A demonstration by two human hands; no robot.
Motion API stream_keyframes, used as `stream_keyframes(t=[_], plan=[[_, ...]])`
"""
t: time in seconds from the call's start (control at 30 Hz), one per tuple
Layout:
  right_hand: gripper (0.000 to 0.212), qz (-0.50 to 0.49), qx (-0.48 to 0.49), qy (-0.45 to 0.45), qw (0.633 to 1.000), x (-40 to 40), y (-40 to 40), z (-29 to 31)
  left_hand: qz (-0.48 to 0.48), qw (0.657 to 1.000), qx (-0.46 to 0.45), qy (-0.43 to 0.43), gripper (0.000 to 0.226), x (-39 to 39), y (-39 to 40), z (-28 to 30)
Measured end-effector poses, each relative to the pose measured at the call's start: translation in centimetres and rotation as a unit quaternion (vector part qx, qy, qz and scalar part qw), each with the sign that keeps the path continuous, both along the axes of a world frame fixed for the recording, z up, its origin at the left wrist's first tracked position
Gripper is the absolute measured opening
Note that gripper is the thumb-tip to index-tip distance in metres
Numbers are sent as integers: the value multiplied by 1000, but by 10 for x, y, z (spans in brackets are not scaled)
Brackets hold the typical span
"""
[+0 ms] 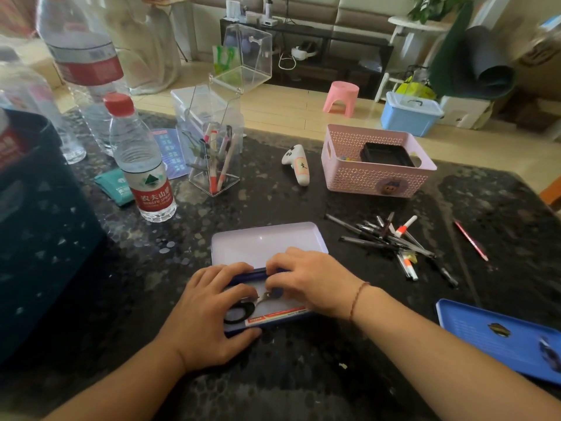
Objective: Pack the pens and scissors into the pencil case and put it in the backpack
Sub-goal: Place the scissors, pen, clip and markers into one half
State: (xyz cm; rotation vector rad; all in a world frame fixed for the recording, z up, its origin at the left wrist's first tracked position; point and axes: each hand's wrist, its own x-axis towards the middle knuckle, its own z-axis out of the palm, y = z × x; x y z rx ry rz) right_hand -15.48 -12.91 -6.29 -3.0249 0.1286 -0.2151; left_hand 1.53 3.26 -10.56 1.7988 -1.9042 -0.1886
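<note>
A blue tin pencil case lies open in front of me, its pale lid flat on the table behind it. Black-handled scissors lie inside the case. My left hand rests on the case's left end, its thumb at the front edge. My right hand covers the right part, with its fingertips at the scissors' blades. A pile of several pens lies on the table to the right. A dark backpack stands at the left edge.
On the dark speckled table stand a water bottle, a clear holder with pens, a white controller and a pink basket. A red pencil lies far right. A blue tray sits at the right.
</note>
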Motion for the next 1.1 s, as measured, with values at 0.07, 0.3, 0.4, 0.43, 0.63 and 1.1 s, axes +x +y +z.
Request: stream_keyframes(t=[0.07, 0.3, 0.4, 0.43, 0.63, 1.1], plan=[[19, -119, 116, -116, 979, -13, -4, 6, 0, 1000, 1, 6, 44, 0, 0, 1], [19, -382, 181, -49, 905, -43, -26, 11, 5, 1000, -5, 5, 48, -1, 1, 3], [25, -409, 84, 3, 908, -43, -21, 10, 7, 1000, -9, 0, 52, -1, 1, 3], [25, -410, 56, -9, 910, -42, -19, 9, 8, 1000, -8, 2, 54, -2, 1, 3], [18, -415, 2, -11, 910, -41, -14, -1, 13, 998, -14, 57, 71, -1, 1, 3], [10, -445, 83, 40, 891, -112, 8, -2, -36, 975, 207, -77, 103, -45, -50, 36]])
